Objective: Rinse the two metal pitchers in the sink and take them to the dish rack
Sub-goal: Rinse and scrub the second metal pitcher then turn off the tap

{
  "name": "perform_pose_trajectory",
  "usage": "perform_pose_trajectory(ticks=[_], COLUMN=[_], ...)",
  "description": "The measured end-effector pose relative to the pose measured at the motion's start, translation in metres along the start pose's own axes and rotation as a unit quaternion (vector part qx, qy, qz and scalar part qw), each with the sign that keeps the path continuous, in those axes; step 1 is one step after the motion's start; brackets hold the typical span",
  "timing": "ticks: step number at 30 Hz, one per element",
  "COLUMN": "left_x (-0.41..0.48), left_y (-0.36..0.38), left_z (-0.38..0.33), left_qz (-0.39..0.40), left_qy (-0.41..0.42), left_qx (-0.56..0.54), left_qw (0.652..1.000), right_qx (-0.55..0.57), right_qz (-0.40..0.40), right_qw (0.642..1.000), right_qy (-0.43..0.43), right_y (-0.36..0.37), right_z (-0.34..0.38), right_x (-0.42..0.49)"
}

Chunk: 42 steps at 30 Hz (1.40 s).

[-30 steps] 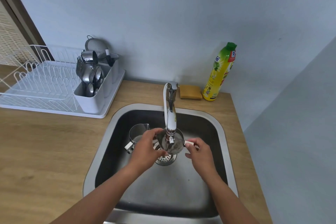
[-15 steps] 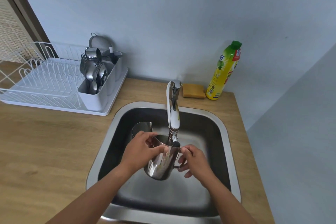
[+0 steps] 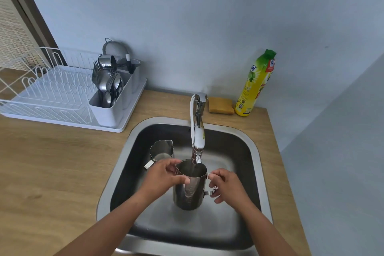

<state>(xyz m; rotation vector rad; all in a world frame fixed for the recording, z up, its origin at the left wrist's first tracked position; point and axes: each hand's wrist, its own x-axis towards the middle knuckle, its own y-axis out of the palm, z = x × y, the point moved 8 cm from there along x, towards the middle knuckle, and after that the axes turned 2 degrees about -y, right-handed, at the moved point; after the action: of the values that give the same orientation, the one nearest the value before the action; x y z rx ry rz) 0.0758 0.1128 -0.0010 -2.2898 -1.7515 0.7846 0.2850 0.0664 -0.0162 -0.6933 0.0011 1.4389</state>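
Note:
I hold one metal pitcher (image 3: 190, 190) upright under the faucet (image 3: 197, 129), above the steel sink (image 3: 254, 151). My left hand (image 3: 163, 177) grips its left side near the rim. My right hand (image 3: 225, 185) holds the handle on its right side. A thin stream of water runs from the spout into the pitcher. The second metal pitcher (image 3: 161, 150) stands in the sink at the back left, behind my left hand, its handle pointing to the left front. The white dish rack (image 3: 52, 91) stands on the counter to the left.
A white cutlery holder (image 3: 110, 102) full of spoons and forks sits at the rack's right end, with a strainer behind it. A yellow sponge (image 3: 220, 105) and a yellow-green soap bottle (image 3: 256, 83) stand behind the sink. Wooden counter (image 3: 52, 172) surrounds the sink; a wall is close on the right.
The pitcher in my hands went from tipped, mouth toward me over the drain, to upright under the spout. Both hands stayed on it and came slightly nearer.

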Motion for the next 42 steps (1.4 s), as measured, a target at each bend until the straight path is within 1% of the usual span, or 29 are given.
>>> perform_pose_trajectory(ticks=[4,6,8,10,13,16,18,20,21,23,25,27,29,30,34,37,42], left_x=[0.000,0.001,0.001,0.000,-0.002,0.001,0.002,0.003,0.004,0.004,0.005,0.005,0.004,0.002,-0.004,-0.007,-0.016], left_y=[0.002,0.002,0.006,0.014,0.025,0.028,0.028,0.027,0.026,0.026,0.026,0.027,0.031,0.032,0.038,0.040,0.044], left_z=[-0.001,0.000,0.005,0.010,0.012,0.014,0.015,0.017,0.017,0.018,0.020,0.022,0.024,0.024,0.027,0.032,0.038], left_qz=[0.001,0.012,0.057,0.109,0.147,0.132,0.121,0.112,0.113,0.117,0.118,0.121,0.129,0.135,0.155,0.153,0.163], left_qy=[-0.004,-0.007,-0.016,-0.029,-0.041,-0.048,-0.055,-0.068,-0.075,-0.085,-0.096,-0.108,-0.123,-0.135,-0.180,-0.208,-0.267], left_qx=[-0.004,-0.020,-0.036,-0.039,-0.076,-0.098,-0.097,-0.094,-0.098,-0.109,-0.107,-0.108,-0.124,-0.133,-0.175,-0.194,-0.229], left_qw=[1.000,1.000,0.998,0.993,0.985,0.985,0.986,0.987,0.986,0.983,0.983,0.981,0.976,0.972,0.956,0.946,0.922], right_qx=[0.007,0.021,0.030,0.037,0.044,0.032,0.014,-0.043,-0.092,-0.172,-0.188,-0.199,-0.244,-0.270,-0.349,-0.359,-0.324], right_qz=[-0.024,-0.006,0.015,0.016,0.022,0.037,0.059,0.088,0.088,0.041,-0.029,-0.079,-0.095,-0.091,-0.028,0.010,-0.010], right_qw=[1.000,1.000,0.999,0.999,0.999,0.999,0.998,0.995,0.992,0.983,0.975,0.958,0.933,0.922,0.901,0.900,0.911], right_qy=[-0.006,-0.010,-0.012,-0.012,-0.019,-0.020,-0.002,0.017,0.011,-0.045,-0.118,-0.192,-0.249,-0.263,-0.257,-0.246,-0.257], right_y=[-0.005,-0.004,-0.005,-0.010,-0.011,-0.010,-0.009,-0.009,-0.013,-0.026,-0.042,-0.053,-0.053,-0.050,-0.036,-0.025,-0.021], right_z=[0.003,0.005,0.007,0.007,0.011,0.018,0.021,0.027,0.035,0.066,0.106,0.148,0.182,0.193,0.204,0.195,0.184], right_x=[-0.001,-0.002,-0.004,-0.005,-0.005,-0.005,-0.003,0.002,0.008,0.025,0.041,0.054,0.068,0.074,0.098,0.106,0.103])
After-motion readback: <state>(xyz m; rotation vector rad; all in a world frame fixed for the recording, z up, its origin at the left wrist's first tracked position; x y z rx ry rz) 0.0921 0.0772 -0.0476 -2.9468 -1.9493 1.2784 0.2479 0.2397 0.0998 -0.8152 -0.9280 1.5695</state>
